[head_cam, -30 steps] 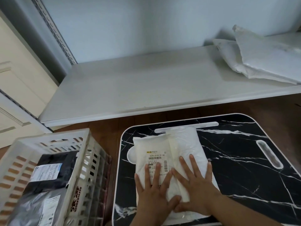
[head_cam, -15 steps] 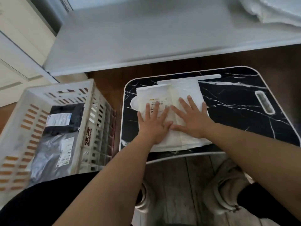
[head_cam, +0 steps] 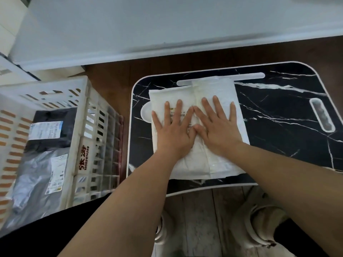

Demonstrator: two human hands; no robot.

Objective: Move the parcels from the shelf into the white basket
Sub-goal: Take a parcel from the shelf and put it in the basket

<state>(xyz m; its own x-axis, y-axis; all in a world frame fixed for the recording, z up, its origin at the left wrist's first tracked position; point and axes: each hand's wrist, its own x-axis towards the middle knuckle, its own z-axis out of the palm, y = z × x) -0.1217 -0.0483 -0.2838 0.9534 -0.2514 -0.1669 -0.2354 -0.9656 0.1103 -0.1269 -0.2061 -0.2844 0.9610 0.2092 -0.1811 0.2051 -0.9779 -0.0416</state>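
A white padded parcel [head_cam: 213,89] with a printed label lies flat on the black marble-patterned lap table [head_cam: 278,101]. My left hand [head_cam: 172,130] and my right hand [head_cam: 217,127] both press flat on it, fingers spread, thumbs touching at the middle. Neither hand grips it. The white slotted basket [head_cam: 81,115] stands to the left on the floor. Inside it lie a black parcel [head_cam: 55,127] and a grey plastic parcel [head_cam: 35,179], each with a white label. The white shelf [head_cam: 167,30] runs across the top; no parcels on it are in view.
Brown wooden floor shows between the shelf, the basket and the lap table. Pale slippers [head_cam: 259,225] and dark trouser legs sit under the table's near edge. A cream cabinet front [head_cam: 7,25] stands at the far left.
The camera has tilted down, so the parcels on the shelf's right end have left the view. Both hands have stayed flat on the white parcel, sliding slightly up it.
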